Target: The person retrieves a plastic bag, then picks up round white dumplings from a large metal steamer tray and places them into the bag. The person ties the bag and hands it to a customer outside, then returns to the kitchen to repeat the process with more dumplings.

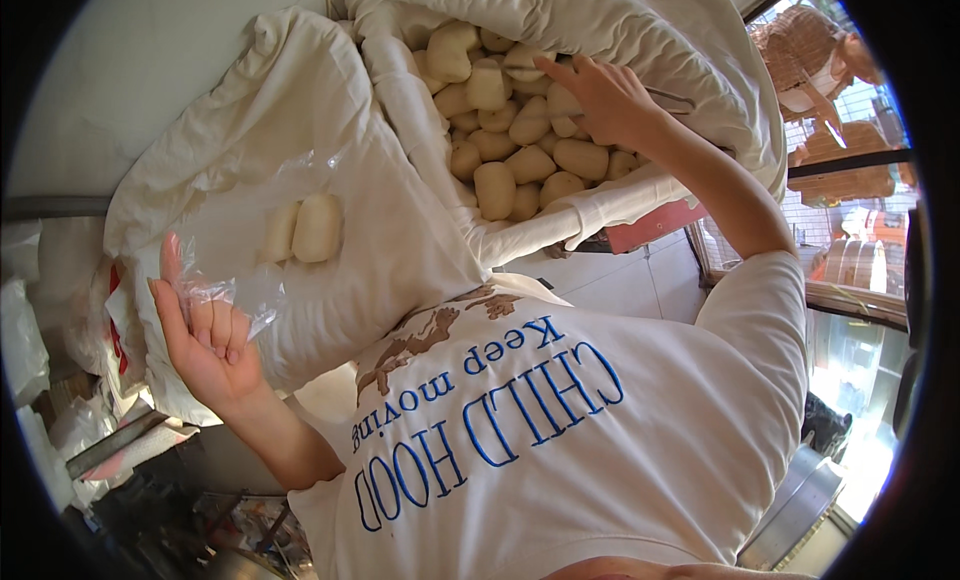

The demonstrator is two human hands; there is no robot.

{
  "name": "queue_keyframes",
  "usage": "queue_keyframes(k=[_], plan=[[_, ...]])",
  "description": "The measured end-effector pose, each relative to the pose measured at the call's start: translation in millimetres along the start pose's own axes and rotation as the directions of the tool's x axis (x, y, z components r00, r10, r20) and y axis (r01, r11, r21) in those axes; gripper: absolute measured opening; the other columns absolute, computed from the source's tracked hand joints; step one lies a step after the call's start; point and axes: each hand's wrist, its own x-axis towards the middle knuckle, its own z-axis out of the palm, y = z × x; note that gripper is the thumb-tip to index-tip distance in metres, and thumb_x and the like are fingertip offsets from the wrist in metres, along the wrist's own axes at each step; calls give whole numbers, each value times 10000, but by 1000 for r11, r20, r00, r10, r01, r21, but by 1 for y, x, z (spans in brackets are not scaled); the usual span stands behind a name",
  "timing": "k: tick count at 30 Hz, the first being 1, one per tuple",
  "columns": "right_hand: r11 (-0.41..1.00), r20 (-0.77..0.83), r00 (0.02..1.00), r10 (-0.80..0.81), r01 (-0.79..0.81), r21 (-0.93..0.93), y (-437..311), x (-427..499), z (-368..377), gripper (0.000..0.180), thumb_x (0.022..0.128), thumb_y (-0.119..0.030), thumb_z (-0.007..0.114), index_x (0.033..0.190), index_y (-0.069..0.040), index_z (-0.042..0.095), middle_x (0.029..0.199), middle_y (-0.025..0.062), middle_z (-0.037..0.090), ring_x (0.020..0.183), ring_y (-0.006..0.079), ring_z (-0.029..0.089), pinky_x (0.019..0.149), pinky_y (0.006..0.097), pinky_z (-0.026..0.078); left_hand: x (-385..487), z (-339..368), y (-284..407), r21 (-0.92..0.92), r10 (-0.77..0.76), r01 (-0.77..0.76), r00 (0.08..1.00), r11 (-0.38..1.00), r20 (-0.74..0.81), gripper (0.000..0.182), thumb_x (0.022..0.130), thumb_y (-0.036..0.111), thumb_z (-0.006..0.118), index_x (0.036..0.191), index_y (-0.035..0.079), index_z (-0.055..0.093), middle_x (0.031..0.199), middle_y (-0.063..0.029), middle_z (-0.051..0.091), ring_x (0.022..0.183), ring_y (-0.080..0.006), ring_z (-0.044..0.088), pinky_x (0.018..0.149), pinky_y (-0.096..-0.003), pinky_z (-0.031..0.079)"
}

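Observation:
My left hand (214, 347) holds the gathered mouth of a clear plastic bag (259, 295), index finger and thumb extended. Inside the bag show two pale steamed buns (318, 229), side by side over white cloth. My right hand (609, 101) grips metal tongs (675, 100) over a cloth-lined container full of steamed buns (529, 164). The tongs' looped end sticks out behind the hand, and their thin arms reach in among the buns. Whether the tips pinch a bun I cannot tell.
Thick white cloth (660, 25) rims the container; another white cloth cover (262, 115) lies left of it. At right, a window (847, 167) shows a person (817, 62) outside. Plastic bags (26, 340) hang at far left. A round metal vessel (795, 505) stands lower right.

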Motion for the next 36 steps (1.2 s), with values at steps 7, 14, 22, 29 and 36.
queue_keyframes(k=[7, 14, 22, 29, 36], plan=[[987, 50, 992, 114, -119, 106, -18, 75, 48, 963, 692, -172, 751, 1510, -165, 243, 1088, 236, 596, 1010, 390, 619, 856, 474, 514, -15, 3, -1, 26, 0, 1, 999, 1000, -38, 484, 1070, 350, 317, 1454, 62, 374, 545, 65, 240, 400, -34, 155, 319, -192, 185], [956, 114, 979, 171, -192, 220, -27, 71, 56, 910, 739, -209, 735, 1511, -136, 257, 1064, 209, 641, 1018, 372, 633, 870, 457, 526, -22, -3, -6, -7, -12, 12, 1000, 1000, 0, 484, 1071, 353, 314, 1452, 62, 380, 545, 65, 241, 400, -35, 152, 318, -194, 178], [886, -60, 992, 113, -73, 458, -20, 64, 48, 727, 762, -169, 702, 1438, -148, 433, 1004, 169, 670, 987, 335, 648, 851, 457, 510, -19, -7, -10, -35, 4, -5, 1000, 999, -17, 484, 1069, 363, 314, 1436, 62, 411, 541, 68, 236, 398, -32, 147, 314, -193, 179], [253, 90, 981, 172, -132, 958, -3, -17, 5, 461, 827, -146, 691, 1268, -74, 580, 782, -5, 572, 651, 106, 530, 582, 278, 454, -15, -13, -10, -60, -12, 13, 1000, 998, 20, 470, 1070, 355, 318, 1433, 76, 424, 550, 74, 220, 415, -34, 140, 327, -193, 172], [34, -28, 978, 205, 22, 999, -20, -49, -30, 196, 852, -121, 677, 993, -34, 571, 676, -18, 511, 539, 55, 440, 474, 229, 341, -7, -15, 0, -57, -13, 13, 1000, 998, -1, 457, 1069, 361, 325, 1403, 87, 476, 551, 81, 208, 421, -32, 133, 342, -188, 173]])
